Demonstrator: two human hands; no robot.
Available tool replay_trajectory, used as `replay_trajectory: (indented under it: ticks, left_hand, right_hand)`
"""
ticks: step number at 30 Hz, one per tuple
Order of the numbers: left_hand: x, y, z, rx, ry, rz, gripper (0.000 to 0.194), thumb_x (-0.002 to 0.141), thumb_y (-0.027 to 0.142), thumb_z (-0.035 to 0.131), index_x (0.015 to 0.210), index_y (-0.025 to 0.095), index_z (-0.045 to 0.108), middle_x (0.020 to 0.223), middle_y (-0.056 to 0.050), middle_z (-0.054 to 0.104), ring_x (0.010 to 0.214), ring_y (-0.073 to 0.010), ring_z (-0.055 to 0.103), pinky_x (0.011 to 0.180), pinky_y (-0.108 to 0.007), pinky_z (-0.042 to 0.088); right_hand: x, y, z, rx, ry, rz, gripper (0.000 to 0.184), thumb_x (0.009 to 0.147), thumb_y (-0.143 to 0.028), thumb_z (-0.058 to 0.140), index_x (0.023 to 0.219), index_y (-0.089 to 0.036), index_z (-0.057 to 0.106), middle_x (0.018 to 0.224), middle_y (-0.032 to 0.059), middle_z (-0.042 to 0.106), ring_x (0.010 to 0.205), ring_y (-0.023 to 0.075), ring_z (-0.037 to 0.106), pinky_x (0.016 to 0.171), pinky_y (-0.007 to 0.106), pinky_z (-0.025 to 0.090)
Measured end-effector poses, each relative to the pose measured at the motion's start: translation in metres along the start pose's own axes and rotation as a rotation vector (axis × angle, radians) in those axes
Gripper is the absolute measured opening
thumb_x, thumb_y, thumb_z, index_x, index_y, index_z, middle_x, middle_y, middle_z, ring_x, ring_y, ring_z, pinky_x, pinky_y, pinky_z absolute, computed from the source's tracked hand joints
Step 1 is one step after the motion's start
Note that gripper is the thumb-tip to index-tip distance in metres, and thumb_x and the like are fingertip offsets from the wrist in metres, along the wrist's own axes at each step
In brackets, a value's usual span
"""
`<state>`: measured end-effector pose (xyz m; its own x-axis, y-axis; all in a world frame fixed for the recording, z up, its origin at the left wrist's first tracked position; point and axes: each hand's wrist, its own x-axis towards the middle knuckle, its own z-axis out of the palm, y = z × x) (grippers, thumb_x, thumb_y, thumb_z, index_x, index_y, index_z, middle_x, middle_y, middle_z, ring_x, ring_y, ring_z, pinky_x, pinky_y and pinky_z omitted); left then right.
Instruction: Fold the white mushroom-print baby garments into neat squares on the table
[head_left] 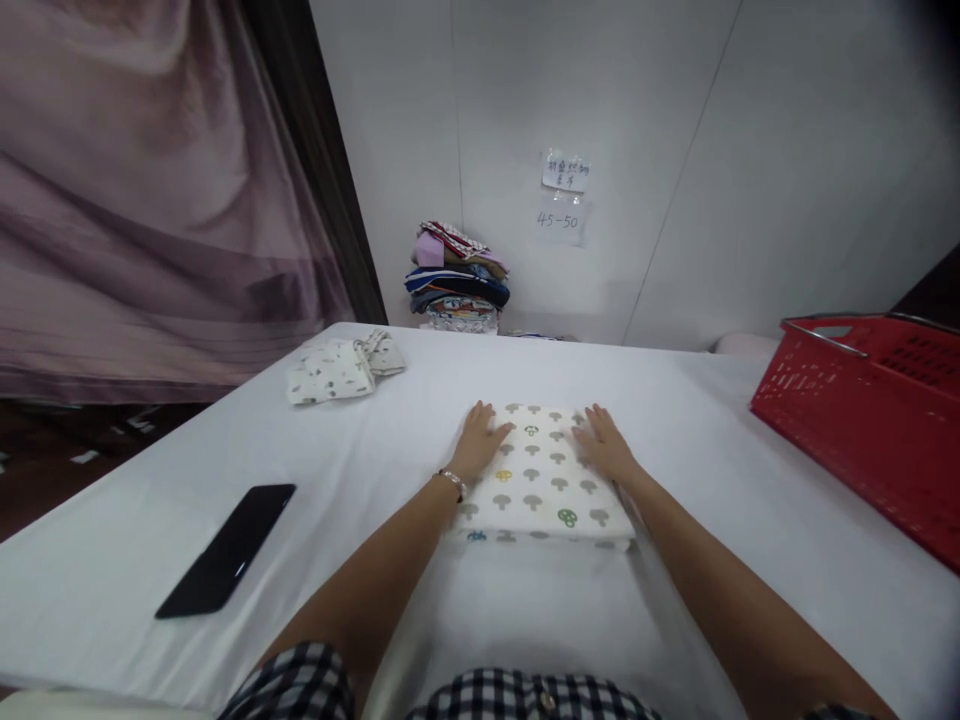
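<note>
A folded white cloth with a mushroom print (536, 480) lies flat on the white-covered table, right in front of me. On its left edge rests my left hand (480, 440), fingers stretched out and a bracelet at the wrist. My right hand (606, 445) lies over the opposite edge, its fingers also spread. Both palms press on or beside the cloth, and neither hand grips it. The prints are grey mushrooms with a few green, yellow and blue ones.
A black phone-like slab (229, 550) lies at the left. Behind it sits a crumpled white patterned cloth (337, 370). A red plastic basket (862, 400) stands on the right. Folded fabrics (457, 275) are stacked beyond the far edge, near wall notes (562, 200).
</note>
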<state>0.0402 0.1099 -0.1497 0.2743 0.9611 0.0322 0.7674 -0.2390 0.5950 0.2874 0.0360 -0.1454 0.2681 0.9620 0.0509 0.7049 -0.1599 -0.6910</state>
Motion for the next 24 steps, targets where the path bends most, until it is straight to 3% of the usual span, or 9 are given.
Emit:
replay_trajectory:
  ticks: [2, 6, 8, 11, 14, 17, 21, 24]
  left_hand:
    - [-0.005, -0.01, -0.009, -0.124, 0.029, -0.148, 0.065, 0.083, 0.049, 0.043, 0.136, 0.014, 0.031, 0.143, -0.013, 0.034, 0.128, -0.0226, 0.036, 0.101, -0.033, 0.033]
    - [-0.021, -0.028, -0.027, -0.232, -0.086, -0.331, 0.069, 0.079, 0.052, 0.048, 0.132, 0.01, 0.036, 0.123, -0.014, 0.056, 0.105, -0.0233, 0.057, 0.086, -0.031, 0.045]
    - [-0.029, -0.029, -0.031, -0.223, -0.152, -0.355, 0.07, 0.074, 0.058, 0.05, 0.126, 0.011, 0.044, 0.121, -0.015, 0.057, 0.101, -0.0254, 0.059, 0.08, -0.031, 0.047]
    - [-0.035, -0.023, -0.032, -0.187, -0.199, -0.313, 0.068, 0.067, 0.058, 0.059, 0.116, 0.012, 0.052, 0.119, -0.015, 0.059, 0.1, -0.0271, 0.06, 0.077, -0.031, 0.047]
    - [-0.031, -0.015, -0.035, -0.19, -0.212, -0.237, 0.059, 0.067, 0.045, 0.063, 0.115, 0.013, 0.05, 0.112, -0.012, 0.063, 0.093, -0.024, 0.062, 0.075, -0.029, 0.048]
    - [-0.012, -0.015, -0.051, -0.079, -0.172, -0.157, 0.058, 0.07, 0.036, 0.061, 0.121, 0.014, 0.046, 0.115, -0.011, 0.061, 0.096, -0.0232, 0.061, 0.081, -0.03, 0.047]
    - [0.031, -0.027, -0.081, 0.226, -0.065, -0.043, 0.061, 0.073, 0.034, 0.059, 0.129, 0.017, 0.042, 0.127, -0.01, 0.053, 0.112, -0.0243, 0.052, 0.094, -0.03, 0.038]
    - [0.056, -0.036, -0.091, 0.328, -0.035, -0.078, 0.06, 0.077, 0.029, 0.056, 0.132, 0.015, 0.039, 0.126, -0.011, 0.054, 0.114, -0.0247, 0.051, 0.095, -0.03, 0.037]
  right_hand:
    - [-0.014, 0.009, -0.01, 0.249, 0.068, 0.16, 0.073, 0.078, -0.053, 0.051, 0.138, -0.017, 0.033, 0.146, 0.0106, 0.025, 0.133, 0.0232, 0.024, 0.108, 0.037, 0.021]
    - [-0.047, 0.02, -0.025, 0.677, 0.001, 0.411, 0.087, 0.071, -0.048, 0.063, 0.142, -0.017, 0.022, 0.14, 0.0146, 0.037, 0.118, 0.0265, 0.047, 0.083, 0.036, 0.049]
    - [-0.059, 0.019, -0.03, 0.762, -0.032, 0.471, 0.093, 0.069, -0.045, 0.067, 0.143, -0.017, 0.017, 0.133, 0.0159, 0.046, 0.11, 0.0267, 0.054, 0.07, 0.033, 0.053]
    - [-0.069, 0.014, -0.033, 0.811, -0.106, 0.546, 0.095, 0.069, -0.044, 0.069, 0.143, -0.017, 0.014, 0.121, 0.0168, 0.056, 0.095, 0.025, 0.062, 0.064, 0.032, 0.053]
    - [-0.076, 0.005, -0.029, 0.907, -0.225, 0.503, 0.081, 0.071, -0.042, 0.068, 0.138, -0.019, 0.029, 0.115, 0.0152, 0.061, 0.086, 0.0227, 0.065, 0.067, 0.033, 0.053]
    - [-0.095, -0.012, -0.016, 0.995, -0.322, 0.426, 0.065, 0.073, -0.039, 0.066, 0.13, -0.02, 0.041, 0.107, 0.011, 0.065, 0.08, 0.0199, 0.066, 0.07, 0.033, 0.053]
    - [-0.143, -0.041, 0.013, 1.135, -0.567, 0.45, 0.074, 0.072, -0.038, 0.068, 0.135, -0.021, 0.033, 0.101, 0.0096, 0.067, 0.082, 0.0183, 0.066, 0.074, 0.033, 0.052]
    - [-0.166, -0.053, 0.029, 1.077, -0.786, 0.365, 0.066, 0.066, -0.034, 0.074, 0.124, -0.019, 0.049, 0.101, 0.0097, 0.066, 0.086, 0.0196, 0.065, 0.074, 0.033, 0.051]
